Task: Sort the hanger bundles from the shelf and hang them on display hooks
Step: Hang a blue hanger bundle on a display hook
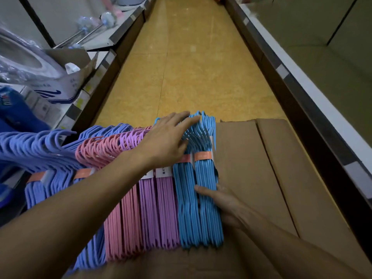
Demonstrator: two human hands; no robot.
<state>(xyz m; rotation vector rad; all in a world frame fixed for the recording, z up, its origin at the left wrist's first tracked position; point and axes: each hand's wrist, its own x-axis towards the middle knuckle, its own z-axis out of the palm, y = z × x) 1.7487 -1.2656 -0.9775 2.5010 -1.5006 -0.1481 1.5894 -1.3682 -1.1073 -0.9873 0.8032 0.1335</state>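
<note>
On cardboard box (251, 158) — hands flank blue bundles (198, 198).

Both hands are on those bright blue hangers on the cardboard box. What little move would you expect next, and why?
Probably closing the grip and lifting the two sky-blue plastic hanger bundles off the brown cardboard box. The left hand lies flat over their hooks, and the right hand presses their right side, fingers straight. They sit at the row's end, beside the lilac hanger bundles, so nothing blocks them on the right.
</note>
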